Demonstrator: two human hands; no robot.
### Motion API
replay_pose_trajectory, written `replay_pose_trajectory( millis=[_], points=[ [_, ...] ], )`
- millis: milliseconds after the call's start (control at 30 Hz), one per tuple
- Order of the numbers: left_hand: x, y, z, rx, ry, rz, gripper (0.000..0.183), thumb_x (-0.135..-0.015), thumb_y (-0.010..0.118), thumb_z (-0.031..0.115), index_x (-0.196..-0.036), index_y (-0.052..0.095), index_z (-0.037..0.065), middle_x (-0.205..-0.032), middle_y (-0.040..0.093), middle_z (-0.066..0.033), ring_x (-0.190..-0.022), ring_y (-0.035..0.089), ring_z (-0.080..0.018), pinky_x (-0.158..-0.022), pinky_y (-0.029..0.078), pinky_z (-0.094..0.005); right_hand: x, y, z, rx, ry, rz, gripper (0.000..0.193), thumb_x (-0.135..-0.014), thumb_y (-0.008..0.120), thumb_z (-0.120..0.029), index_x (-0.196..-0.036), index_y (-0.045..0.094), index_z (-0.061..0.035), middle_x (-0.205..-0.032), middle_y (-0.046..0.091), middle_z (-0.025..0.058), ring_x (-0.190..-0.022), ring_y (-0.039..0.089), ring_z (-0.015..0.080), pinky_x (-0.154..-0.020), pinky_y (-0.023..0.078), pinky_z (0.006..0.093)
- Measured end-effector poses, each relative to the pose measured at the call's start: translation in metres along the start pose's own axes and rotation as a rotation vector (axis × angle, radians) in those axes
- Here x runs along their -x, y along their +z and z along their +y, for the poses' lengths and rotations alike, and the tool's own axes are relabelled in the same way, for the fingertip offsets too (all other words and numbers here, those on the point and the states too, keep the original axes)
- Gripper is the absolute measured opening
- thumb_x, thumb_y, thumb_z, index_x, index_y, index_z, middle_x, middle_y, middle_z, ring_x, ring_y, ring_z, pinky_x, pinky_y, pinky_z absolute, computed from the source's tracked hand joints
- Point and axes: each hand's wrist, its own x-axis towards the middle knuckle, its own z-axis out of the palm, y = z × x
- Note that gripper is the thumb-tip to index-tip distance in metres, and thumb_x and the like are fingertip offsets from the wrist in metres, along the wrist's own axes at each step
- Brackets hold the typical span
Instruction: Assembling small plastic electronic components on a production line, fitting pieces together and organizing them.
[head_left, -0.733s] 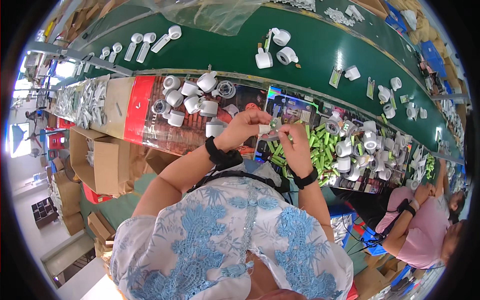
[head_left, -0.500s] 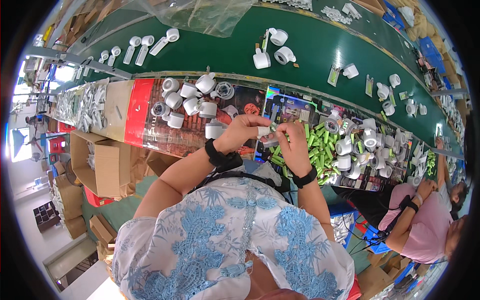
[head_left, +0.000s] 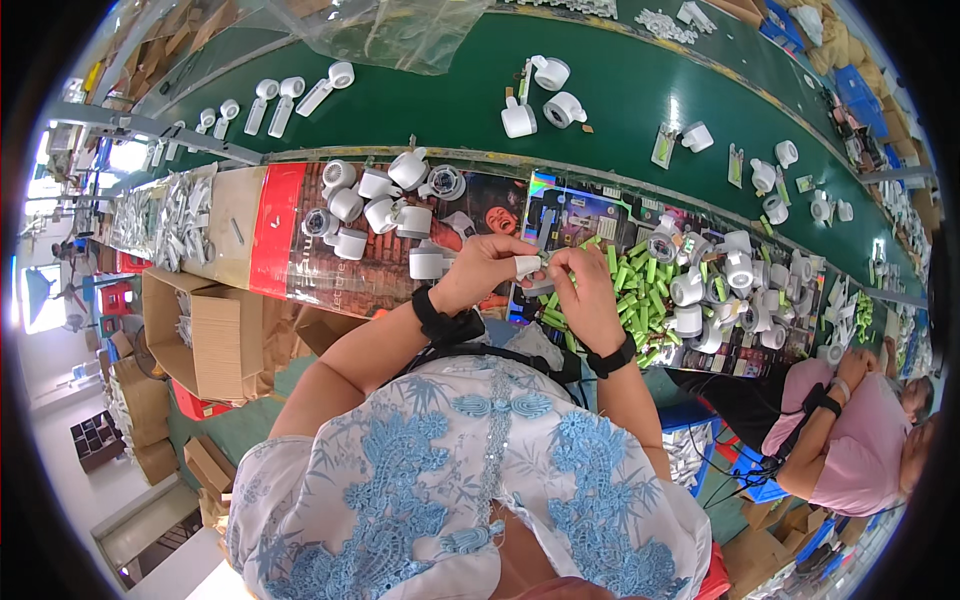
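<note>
My left hand (head_left: 482, 270) and my right hand (head_left: 585, 292) meet over the near edge of the bench, fingertips closed together in a pinch. Between them is a small piece, mostly hidden by the fingers; its kind cannot be made out. A white wrap covers the left thumb tip. Just left of my left hand lies a white fan head (head_left: 427, 263), with a cluster of similar white fan heads (head_left: 380, 212) farther left. Right beside my right hand spreads a heap of green cylindrical batteries (head_left: 640, 290). More white round housings (head_left: 740, 270) lie past the batteries.
Beyond the bench runs a green conveyor belt (head_left: 420, 110) carrying scattered white fan parts. Silvery flat pieces (head_left: 185, 225) lie at the bench's left end. An open cardboard box (head_left: 225, 340) stands below on the left. A person in a pink top (head_left: 850, 440) sits at my right.
My hands stay pinched together at nearly the same spot. At the far right, another person's outstretched arm has drawn back from the belt. The whole view has shifted slightly.
</note>
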Motion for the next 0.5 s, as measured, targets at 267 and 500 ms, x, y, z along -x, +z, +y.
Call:
replay_pose_trajectory(
  millis=[267,500],
  points=[
    [0.005,0.014,0.003,-0.158,0.196,0.085,0.015,-0.081,0.059,-0.002,-0.096,0.062,-0.002,-0.095,0.059,-0.0089,-0.076,0.061,-0.0139,-0.065,0.052,-0.0243,0.001,0.003,-0.005,-0.046,0.047,0.078,0.004,-0.081,0.054,-0.007,-0.083,0.051,-0.0056,-0.076,0.057,0.0082,-0.076,0.054,0.0288,-0.092,0.035,0.0461],
    [0.008,0.009,-0.004,-0.264,0.273,0.072,0.016,-0.080,0.060,-0.002,-0.096,0.062,-0.002,-0.095,0.060,-0.0085,-0.078,0.061,-0.0128,-0.064,0.051,-0.0228,0.002,-0.002,-0.005,0.002,-0.059,0.057,0.004,-0.079,0.054,-0.005,-0.083,0.052,-0.0059,-0.075,0.057,0.0074,-0.074,0.055,0.0273,-0.095,0.034,0.0457]
  ],
)
